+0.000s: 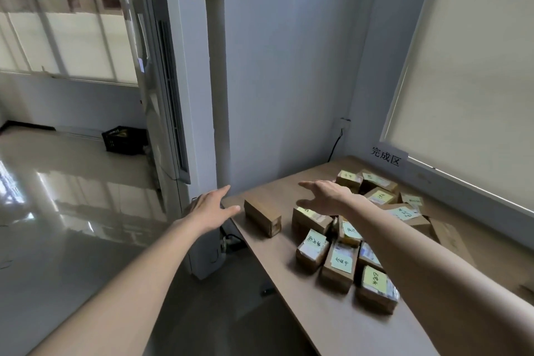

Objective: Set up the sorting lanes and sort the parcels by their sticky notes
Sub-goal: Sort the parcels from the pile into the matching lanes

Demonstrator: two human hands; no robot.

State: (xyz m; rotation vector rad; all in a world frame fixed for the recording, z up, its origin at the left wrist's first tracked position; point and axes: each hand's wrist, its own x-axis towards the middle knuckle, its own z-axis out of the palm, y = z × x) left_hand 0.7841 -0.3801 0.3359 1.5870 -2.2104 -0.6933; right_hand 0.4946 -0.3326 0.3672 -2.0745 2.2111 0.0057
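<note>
Both arms reach out over the near corner of the wooden table [289, 182]. The left hand [212, 208] hangs in the air just off the table's left edge, fingers straight and loosely spread, holding nothing. The right hand [325, 195] hovers above the parcels [346, 246], palm down, fingers stretched forward and apart, also holding nothing; I cannot tell whether it touches the parcel beneath it.

The parcels are small brown cardboard boxes heaped in a loose cluster on the right half of the table, most of them topped with a pale green or yellow sticky note [341, 261] bearing handwriting. One box [263, 218] lies apart from the heap, to its left, between the two hands, with no note showing on the faces I can see.

A white paper sign [387, 156] with printed characters hangs on the wall at the table's far end, under the window blind [468, 52]. A tall white air conditioner [176, 95] stands on the floor just left of the table, and a black crate [122, 140] sits on the floor behind it.
</note>
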